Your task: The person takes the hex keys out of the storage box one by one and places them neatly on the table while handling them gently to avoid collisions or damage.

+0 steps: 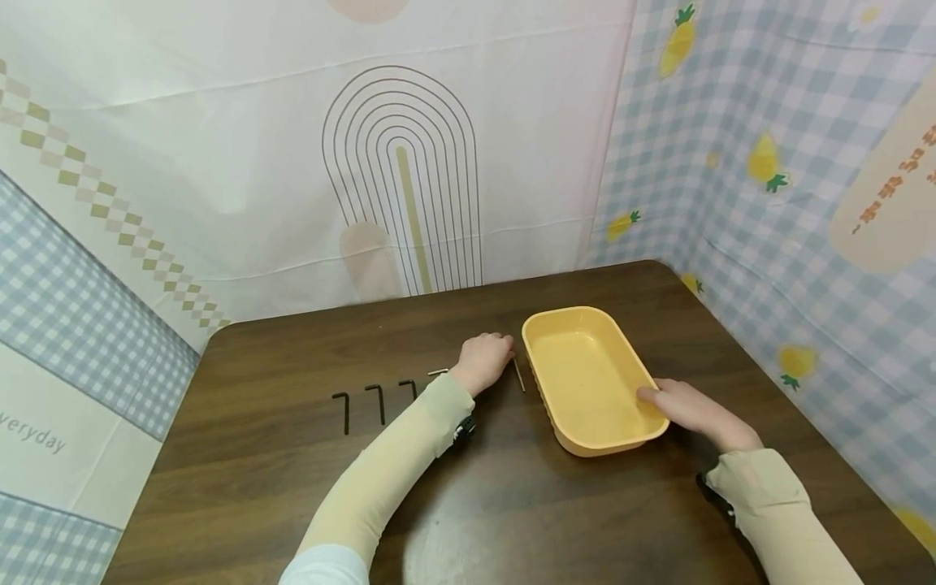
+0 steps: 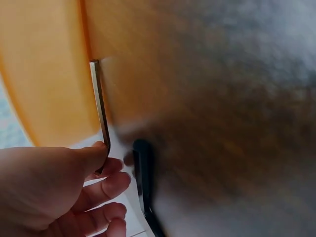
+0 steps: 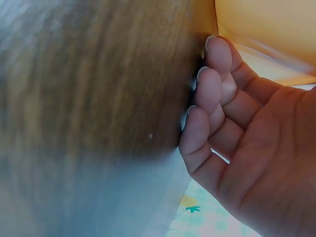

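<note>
My left hand [image 1: 485, 361] pinches the short bent end of a silver hex key [image 2: 100, 103] between thumb and forefinger. The key's long arm points toward the yellow plastic basket [image 1: 588, 374], close beside its left wall. My right hand [image 1: 691, 409] grips the basket's near right corner, thumb over the rim. In the right wrist view the other fingers [image 3: 207, 91] curl low beside the tabletop. Left of my left hand lies a row of black hex keys [image 1: 346, 413], with another silver hex key [image 1: 437, 372] partly hidden behind my wrist.
Everything stands on a dark brown wooden table [image 1: 256, 471]. A white patterned cloth [image 1: 278, 179] hangs behind it, and a blue checked cloth [image 1: 738, 219] runs along the right side. The left forearm [image 1: 395, 475] reaches across the table's middle.
</note>
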A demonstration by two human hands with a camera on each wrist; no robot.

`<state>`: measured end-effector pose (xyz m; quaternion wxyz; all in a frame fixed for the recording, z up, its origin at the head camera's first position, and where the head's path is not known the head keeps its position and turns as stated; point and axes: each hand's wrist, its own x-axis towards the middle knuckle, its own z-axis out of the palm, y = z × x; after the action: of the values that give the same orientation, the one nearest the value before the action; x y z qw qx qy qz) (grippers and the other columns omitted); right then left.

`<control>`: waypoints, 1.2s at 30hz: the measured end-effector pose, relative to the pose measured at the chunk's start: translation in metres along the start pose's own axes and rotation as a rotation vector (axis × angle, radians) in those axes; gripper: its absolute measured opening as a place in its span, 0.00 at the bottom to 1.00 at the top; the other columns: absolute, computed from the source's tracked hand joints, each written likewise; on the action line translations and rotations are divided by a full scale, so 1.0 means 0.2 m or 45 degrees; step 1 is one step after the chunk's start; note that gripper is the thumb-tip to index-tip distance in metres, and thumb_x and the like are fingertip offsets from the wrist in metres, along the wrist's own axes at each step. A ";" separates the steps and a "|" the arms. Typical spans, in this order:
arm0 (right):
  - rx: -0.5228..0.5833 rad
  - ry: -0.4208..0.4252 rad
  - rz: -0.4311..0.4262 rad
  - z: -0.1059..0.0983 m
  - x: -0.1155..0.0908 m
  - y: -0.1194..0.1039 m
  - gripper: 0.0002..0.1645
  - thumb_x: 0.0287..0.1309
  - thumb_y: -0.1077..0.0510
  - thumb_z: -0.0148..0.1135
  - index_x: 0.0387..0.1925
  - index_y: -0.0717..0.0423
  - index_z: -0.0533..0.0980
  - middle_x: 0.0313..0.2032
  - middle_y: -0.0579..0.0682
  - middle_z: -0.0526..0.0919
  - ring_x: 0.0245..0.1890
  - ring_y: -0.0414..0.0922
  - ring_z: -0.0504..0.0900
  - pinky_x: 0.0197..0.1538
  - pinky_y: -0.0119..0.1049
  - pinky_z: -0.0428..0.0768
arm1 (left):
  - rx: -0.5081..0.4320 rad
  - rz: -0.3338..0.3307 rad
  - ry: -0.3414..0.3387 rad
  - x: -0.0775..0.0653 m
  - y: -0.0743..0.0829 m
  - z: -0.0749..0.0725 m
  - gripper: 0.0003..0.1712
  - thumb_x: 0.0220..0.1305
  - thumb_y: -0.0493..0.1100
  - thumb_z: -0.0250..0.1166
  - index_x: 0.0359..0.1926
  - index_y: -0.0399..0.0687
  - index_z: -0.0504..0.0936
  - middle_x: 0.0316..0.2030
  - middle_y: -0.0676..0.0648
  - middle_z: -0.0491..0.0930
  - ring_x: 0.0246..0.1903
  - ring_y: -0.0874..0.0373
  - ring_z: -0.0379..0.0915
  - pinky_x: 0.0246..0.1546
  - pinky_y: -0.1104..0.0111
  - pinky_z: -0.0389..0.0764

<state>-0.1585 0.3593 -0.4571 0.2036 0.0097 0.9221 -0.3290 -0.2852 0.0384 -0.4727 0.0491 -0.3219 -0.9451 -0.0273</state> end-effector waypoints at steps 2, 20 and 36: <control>0.003 0.001 0.001 0.00 0.00 0.00 0.33 0.75 0.45 0.43 0.62 0.71 0.70 0.34 0.49 0.83 0.38 0.44 0.80 0.48 0.44 0.74 | 0.000 -0.002 -0.005 0.00 0.00 0.00 0.09 0.74 0.47 0.61 0.40 0.46 0.80 0.37 0.46 0.85 0.36 0.49 0.83 0.32 0.56 0.83; 0.002 0.007 -0.002 -0.02 0.01 -0.01 0.32 0.74 0.44 0.43 0.60 0.69 0.72 0.33 0.49 0.83 0.36 0.44 0.80 0.47 0.43 0.74 | 0.011 -0.003 -0.034 0.00 0.02 -0.02 0.09 0.74 0.43 0.59 0.49 0.46 0.79 0.41 0.45 0.83 0.38 0.48 0.82 0.34 0.56 0.83; 0.020 -0.003 0.022 0.00 0.00 -0.01 0.34 0.74 0.45 0.44 0.63 0.70 0.69 0.33 0.49 0.83 0.37 0.43 0.80 0.48 0.43 0.74 | 0.081 -0.025 -0.088 -0.02 0.06 -0.04 0.13 0.74 0.39 0.56 0.55 0.50 0.81 0.47 0.44 0.82 0.42 0.48 0.81 0.40 0.56 0.82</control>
<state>-0.1579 0.3581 -0.4563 0.2076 0.0189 0.9191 -0.3344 -0.2739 0.0440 -0.4654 0.0264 -0.3115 -0.9498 0.0134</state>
